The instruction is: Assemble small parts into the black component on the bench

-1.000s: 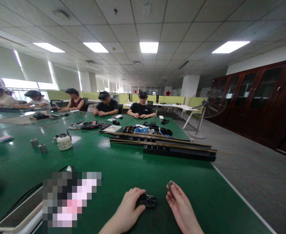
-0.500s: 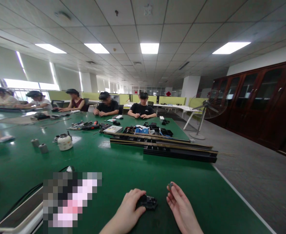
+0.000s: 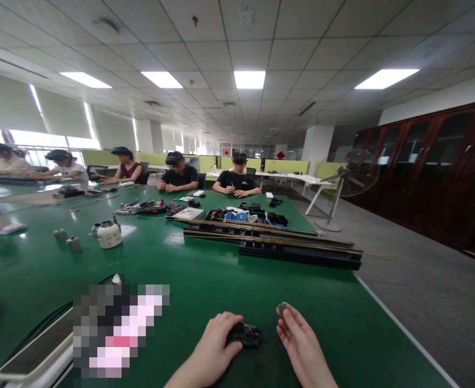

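Note:
My left hand (image 3: 218,340) grips a small black plastic part (image 3: 247,335) with an uneven, recessed top, thumb on the near side and fingers over its left end. The part is low over the green table, and I cannot tell whether it touches the surface. To the right, my right hand (image 3: 300,337) pinches a small grey-green piece (image 3: 281,307) between thumb and forefinger. That piece is too small to name. A gap separates the two hands.
Long black rails (image 3: 297,256) with thin brass-coloured rods lie across the green table (image 3: 205,275) ahead. Beyond them are blue and black parts (image 3: 237,215). A white jar (image 3: 109,234), grey cylinders (image 3: 74,245) and a phone-like device (image 3: 39,345) are leftward. Several people sit opposite.
My hands and the things in them stay almost where they were. The grey-green piece looks slightly turned in my right fingers, and the whole view has shifted a little.

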Demonstrator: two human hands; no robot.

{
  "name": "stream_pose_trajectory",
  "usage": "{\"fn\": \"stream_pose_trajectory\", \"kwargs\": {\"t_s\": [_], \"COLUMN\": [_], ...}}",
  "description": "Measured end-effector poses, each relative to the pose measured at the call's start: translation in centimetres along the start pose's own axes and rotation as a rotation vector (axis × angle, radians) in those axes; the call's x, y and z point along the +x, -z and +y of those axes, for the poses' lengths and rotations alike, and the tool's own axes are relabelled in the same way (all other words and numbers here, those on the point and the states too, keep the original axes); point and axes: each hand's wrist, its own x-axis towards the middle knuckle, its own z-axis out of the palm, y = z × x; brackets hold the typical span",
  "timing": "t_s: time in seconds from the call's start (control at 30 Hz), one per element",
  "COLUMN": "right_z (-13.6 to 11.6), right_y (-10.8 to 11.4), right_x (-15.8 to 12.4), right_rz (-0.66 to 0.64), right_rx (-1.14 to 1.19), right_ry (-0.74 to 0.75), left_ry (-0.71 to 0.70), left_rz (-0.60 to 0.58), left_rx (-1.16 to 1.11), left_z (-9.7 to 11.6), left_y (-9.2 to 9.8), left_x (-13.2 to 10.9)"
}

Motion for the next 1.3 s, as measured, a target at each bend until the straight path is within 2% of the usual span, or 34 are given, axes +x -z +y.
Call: {"fn": "stream_pose_trajectory", "kwargs": {"t_s": [0.5, 0.87, 1.1, 1.3], "right_z": [0.7, 1.0, 1.5, 1.3], "right_y": [-0.5, -1.3, -1.1, -1.6], "right_x": [-0.2, -0.7, -1.0, -1.6], "right_rz": [-0.021, -0.126, -0.206, -0.275], "right_rx": [-0.293, -0.466, -0.804, -0.882], "right_ry": [0.097, 0.178, 0.316, 0.385], "left_ry": [0.0, -0.014, -0.024, -0.03], "left_rz": [0.0, 0.005, 0.019, 0.019], "left_rx": [0.004, 0.02, 0.013, 0.028], "left_z": [0.1, 0.0, -0.2, -0.3], "left_y": [0.1, 0.1, 0.0, -0.1], "left_x": [0.0, 0.0, -0.1, 0.0]}}
